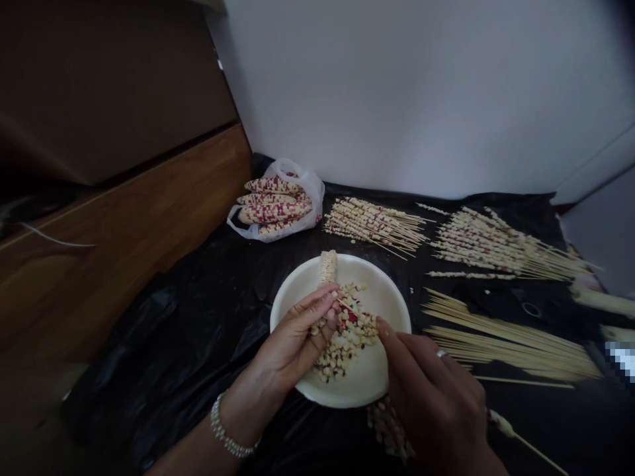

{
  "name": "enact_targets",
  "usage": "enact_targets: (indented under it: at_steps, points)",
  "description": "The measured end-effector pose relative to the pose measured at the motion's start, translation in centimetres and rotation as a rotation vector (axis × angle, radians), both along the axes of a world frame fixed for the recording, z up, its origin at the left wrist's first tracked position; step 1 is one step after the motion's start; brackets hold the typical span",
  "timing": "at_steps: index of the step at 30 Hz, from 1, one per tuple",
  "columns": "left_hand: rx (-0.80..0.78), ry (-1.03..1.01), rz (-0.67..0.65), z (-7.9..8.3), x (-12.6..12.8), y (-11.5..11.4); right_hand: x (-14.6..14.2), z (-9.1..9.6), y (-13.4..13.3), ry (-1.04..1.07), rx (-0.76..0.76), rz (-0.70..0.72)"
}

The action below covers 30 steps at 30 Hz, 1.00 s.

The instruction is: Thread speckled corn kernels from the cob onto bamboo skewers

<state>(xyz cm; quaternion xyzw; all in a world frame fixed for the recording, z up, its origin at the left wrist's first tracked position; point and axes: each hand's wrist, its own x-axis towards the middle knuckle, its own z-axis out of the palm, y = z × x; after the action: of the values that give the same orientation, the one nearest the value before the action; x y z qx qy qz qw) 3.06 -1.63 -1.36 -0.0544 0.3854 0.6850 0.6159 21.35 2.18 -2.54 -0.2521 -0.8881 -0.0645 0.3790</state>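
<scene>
Over a white bowl (391, 291) of loose corn kernels (342, 350), my left hand (302, 330) pinches a kernel (335, 297) between thumb and fingers. My right hand (431, 383) is closed round a thin wooden skewer (354, 308), whose tip points at that kernel; whether it has pierced it, I cannot tell. Kernels threaded on the skewer show beyond my right hand, where its bare end sticks out to the lower right. A stripped corn cob (328, 266) leans on the bowl's far rim, just beyond my left fingers.
A plastic bag (313, 188) of red-and-white corn cobs (275, 211) stands at the back. Two piles of kernel-threaded skewers (372, 221) lie to its right, with bare skewers (510, 337) nearer. Black plastic sheeting (213, 317) covers the surface. A wooden panel (188, 172) borders the left.
</scene>
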Motion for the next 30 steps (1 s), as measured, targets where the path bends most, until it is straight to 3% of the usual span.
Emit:
enact_targets:
  at_steps: [19,30]
  points:
    - [-0.035,0.064,0.007,0.07,0.30,-0.07,0.15,-0.17,-0.16,-0.010,-0.012,0.010]
    - [-0.009,0.092,-0.064,0.42,0.51,-0.13,-0.16,-0.01,-0.20,-0.024,-0.006,0.005]
